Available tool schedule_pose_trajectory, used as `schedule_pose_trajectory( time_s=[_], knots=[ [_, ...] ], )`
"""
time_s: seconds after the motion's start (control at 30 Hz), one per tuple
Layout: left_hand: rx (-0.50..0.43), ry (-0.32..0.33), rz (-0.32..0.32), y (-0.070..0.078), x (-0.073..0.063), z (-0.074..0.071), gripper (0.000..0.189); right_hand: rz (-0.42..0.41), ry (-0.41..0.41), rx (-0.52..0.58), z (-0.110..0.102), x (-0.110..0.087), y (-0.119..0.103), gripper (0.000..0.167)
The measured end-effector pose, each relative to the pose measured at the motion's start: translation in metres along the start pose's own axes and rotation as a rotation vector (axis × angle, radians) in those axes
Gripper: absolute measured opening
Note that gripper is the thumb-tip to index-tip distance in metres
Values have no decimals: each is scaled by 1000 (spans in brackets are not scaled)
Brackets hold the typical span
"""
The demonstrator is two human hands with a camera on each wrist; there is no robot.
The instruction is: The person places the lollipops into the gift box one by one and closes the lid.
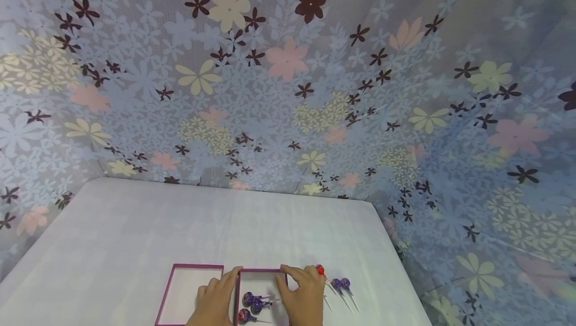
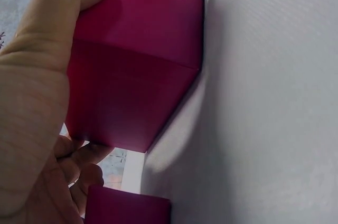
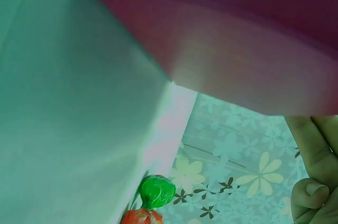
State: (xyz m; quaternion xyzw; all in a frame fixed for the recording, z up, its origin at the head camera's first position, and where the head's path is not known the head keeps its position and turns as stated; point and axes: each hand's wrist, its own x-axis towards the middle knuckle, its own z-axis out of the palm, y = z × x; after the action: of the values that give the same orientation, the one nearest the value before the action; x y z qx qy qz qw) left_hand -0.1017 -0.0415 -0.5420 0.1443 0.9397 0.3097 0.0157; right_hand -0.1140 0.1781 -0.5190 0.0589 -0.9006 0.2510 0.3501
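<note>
A magenta box [image 1: 261, 270] with a white inside stands between my two hands. My left hand [image 1: 213, 300] grips its left wall, fingertips at the far left corner; in the left wrist view the thumb lies along the magenta side [image 2: 153, 12]. On the opposite wall, my right hand [image 1: 305, 297] holds the box near its far right corner, thumb over the inner side. Inside lie several lollipops, among them a purple one [image 1: 249, 298] and a red and purple one [image 1: 244, 315]. The box's near edge is hidden below the head view.
A second magenta-rimmed box part [image 1: 198, 266] lies left of the left hand. Right of the right hand lie loose lollipops: a red one [image 1: 320, 269] and two purple ones [image 1: 345, 284]. The right wrist view shows a green lollipop [image 3: 157, 191] and an orange one [image 3: 141, 217].
</note>
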Motion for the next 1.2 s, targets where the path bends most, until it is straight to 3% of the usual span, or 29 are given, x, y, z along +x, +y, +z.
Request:
schedule_pose_trajectory(
  time_s=[0.23,0.53,0.73,0.97,1.2],
  knots=[
    [1,-13,-14,0,2,1,127,64,7,37,-3,-5,9,27],
    [-14,-19,-19,-1,2,2,126,151,97,-7,-5,-6,25,32],
    [2,-13,-18,-2,2,1,127,278,67,-57,-5,-7,34,30],
    [-7,-17,-16,-2,2,3,128,345,74,-126,-8,-7,43,29],
    [-16,-7,-10,-1,1,3,128,469,-35,-146,-16,-5,46,31]
  ],
)
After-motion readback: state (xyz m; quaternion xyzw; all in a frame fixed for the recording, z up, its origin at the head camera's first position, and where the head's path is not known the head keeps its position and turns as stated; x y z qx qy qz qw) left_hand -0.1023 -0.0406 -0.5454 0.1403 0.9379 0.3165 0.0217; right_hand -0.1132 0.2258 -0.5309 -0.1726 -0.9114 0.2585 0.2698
